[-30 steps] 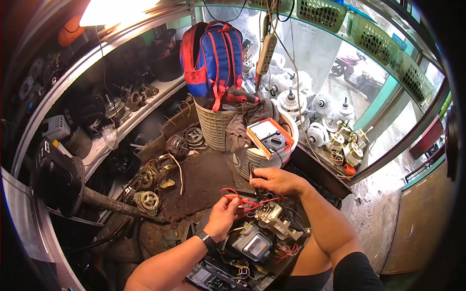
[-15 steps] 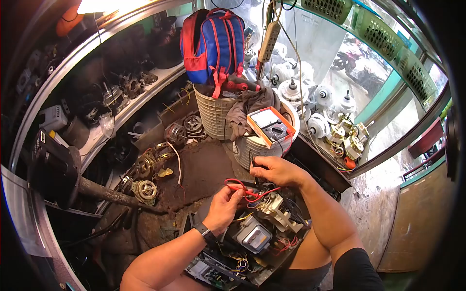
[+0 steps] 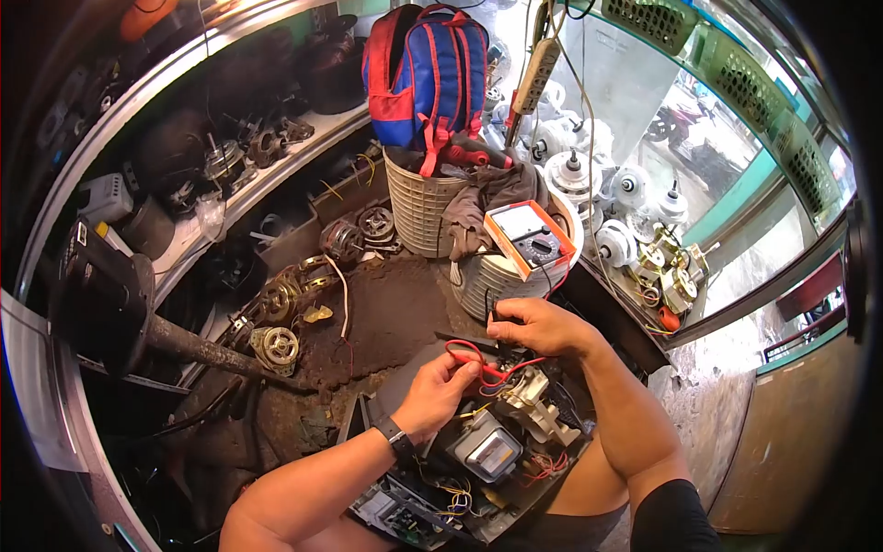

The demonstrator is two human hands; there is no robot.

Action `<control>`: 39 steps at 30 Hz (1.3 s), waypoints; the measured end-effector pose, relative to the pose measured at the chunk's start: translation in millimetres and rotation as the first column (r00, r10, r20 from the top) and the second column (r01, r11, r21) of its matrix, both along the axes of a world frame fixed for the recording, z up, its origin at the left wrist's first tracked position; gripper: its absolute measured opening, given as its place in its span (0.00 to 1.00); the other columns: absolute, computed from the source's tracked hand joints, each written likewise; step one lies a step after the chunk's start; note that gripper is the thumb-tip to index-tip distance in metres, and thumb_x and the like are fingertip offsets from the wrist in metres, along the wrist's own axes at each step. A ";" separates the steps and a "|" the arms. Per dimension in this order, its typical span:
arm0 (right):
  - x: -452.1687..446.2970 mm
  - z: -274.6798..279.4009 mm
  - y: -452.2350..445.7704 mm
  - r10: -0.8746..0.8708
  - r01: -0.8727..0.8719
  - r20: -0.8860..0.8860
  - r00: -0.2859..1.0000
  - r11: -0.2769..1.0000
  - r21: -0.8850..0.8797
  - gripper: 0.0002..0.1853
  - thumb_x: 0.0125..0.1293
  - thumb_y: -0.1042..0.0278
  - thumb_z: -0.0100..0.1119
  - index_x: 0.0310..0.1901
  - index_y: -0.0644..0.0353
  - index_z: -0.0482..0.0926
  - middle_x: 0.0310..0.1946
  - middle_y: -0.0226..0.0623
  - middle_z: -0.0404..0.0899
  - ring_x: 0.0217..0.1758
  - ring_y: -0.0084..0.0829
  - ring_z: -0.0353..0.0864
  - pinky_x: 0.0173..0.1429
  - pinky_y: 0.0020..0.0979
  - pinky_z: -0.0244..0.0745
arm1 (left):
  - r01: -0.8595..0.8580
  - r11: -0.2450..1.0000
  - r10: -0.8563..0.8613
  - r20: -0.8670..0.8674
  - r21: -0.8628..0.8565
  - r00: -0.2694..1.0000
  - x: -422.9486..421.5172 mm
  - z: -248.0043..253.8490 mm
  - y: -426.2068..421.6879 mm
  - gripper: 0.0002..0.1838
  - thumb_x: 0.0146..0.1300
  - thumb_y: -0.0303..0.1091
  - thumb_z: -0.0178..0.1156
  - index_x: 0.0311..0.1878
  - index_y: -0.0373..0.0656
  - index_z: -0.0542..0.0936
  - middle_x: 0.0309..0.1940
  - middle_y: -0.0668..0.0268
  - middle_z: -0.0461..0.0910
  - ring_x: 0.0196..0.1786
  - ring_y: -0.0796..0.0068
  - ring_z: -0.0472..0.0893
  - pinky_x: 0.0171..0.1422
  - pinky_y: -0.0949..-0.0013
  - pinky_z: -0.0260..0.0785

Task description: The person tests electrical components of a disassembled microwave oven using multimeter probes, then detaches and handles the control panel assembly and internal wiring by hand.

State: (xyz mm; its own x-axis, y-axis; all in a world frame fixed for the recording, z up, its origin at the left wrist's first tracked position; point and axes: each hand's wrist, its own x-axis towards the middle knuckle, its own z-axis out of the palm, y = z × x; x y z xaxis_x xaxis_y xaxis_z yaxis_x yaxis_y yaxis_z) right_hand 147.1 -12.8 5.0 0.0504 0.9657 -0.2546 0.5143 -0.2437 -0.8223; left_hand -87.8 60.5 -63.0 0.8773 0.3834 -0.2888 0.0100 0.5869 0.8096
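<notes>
OK, my L hand (image 3: 432, 396) has the red probe (image 3: 493, 372) in a narrow pinch over the far end of the opened unit (image 3: 535, 492); the red lead (image 3: 463, 343) loops up just beside it. Can't tell if the tip touches a contact. My R hand (image 3: 544, 327) is a bit farther out, curled in w/ the black probe (image 3: 491, 308) gripped nr upright; its lower end's partly hidden, so can't tell what it meets. Unit sits close to me, over my thighs (image 3: 593, 483), w/ a grey metal box (image 3: 487, 449) mid., a cream plastic part (image 3: 532, 405) beside that, red wires (image 3: 549, 467) to the R & a circuit board (image 3: 391, 511) at the near L corner. Orange multimeter (image 3: 529, 241) lies tilted on the ribbed white tub (image 3: 478, 290), past my R hand, w/ a brown cloth (image 3: 474, 216) next to it. Blue/red backpack (image 3: 432, 74) stands on the basket (image 3: 420, 216) behind. Round motor part (image 3: 278, 348) is off L, well apart from both hands. Black watch (image 3: 395, 437) on L wrist.
</notes>
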 end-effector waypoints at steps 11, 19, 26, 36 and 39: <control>3.0 -1.2 1.1 0.091 -0.092 0.031 0.995 0.996 0.008 0.22 0.79 0.52 0.63 0.38 0.65 0.73 0.30 0.38 0.73 0.36 0.27 0.69 0.44 0.36 0.70 | -0.008 0.995 0.011 -0.032 0.102 0.999 -3.7 4.9 -2.4 0.08 0.83 0.35 0.59 0.55 0.42 0.81 0.47 0.74 0.83 0.51 0.83 0.81 0.62 0.71 0.77; 3.3 1.3 4.1 0.095 -0.099 -0.046 0.994 0.991 -0.090 0.21 0.79 0.53 0.64 0.35 0.64 0.74 0.27 0.30 0.71 0.36 0.21 0.67 0.41 0.33 0.68 | 0.006 0.993 -0.002 -0.032 0.120 0.999 -2.5 0.5 -0.3 0.09 0.83 0.37 0.60 0.55 0.43 0.81 0.48 0.73 0.83 0.51 0.83 0.81 0.61 0.71 0.77; 2.1 4.1 3.4 0.101 -0.110 -0.088 0.991 0.989 -0.102 0.21 0.78 0.54 0.65 0.35 0.64 0.75 0.27 0.27 0.70 0.35 0.18 0.66 0.40 0.32 0.68 | -0.021 0.994 0.026 -0.048 0.103 0.999 -2.3 -1.1 -3.3 0.09 0.82 0.35 0.60 0.55 0.41 0.83 0.46 0.74 0.84 0.47 0.86 0.79 0.54 0.75 0.74; 0.2 9.3 5.0 0.146 -0.148 -0.032 0.989 0.983 -0.104 0.22 0.77 0.50 0.63 0.38 0.66 0.78 0.27 0.39 0.75 0.35 0.26 0.70 0.42 0.39 0.70 | 0.004 0.995 0.003 -0.068 0.103 0.998 -3.2 0.3 -1.9 0.12 0.82 0.37 0.60 0.59 0.40 0.81 0.49 0.71 0.85 0.51 0.81 0.83 0.61 0.71 0.77; 4.1 4.1 6.1 0.178 -0.179 -0.017 0.984 0.980 -0.087 0.22 0.77 0.51 0.63 0.39 0.66 0.77 0.28 0.38 0.75 0.35 0.26 0.70 0.42 0.39 0.70 | 0.008 0.997 -0.003 -0.061 0.079 0.998 -3.0 -2.0 -1.6 0.13 0.82 0.37 0.60 0.60 0.40 0.82 0.50 0.70 0.85 0.52 0.80 0.83 0.62 0.70 0.78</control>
State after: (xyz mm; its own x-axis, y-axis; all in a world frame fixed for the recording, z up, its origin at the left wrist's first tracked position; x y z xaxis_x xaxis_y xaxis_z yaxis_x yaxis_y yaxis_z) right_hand 151.2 -6.7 9.1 -0.1234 0.9327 -0.3389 0.5484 -0.2205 -0.8066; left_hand -90.9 58.9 -65.0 0.8611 0.4024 -0.3109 0.0641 0.5206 0.8514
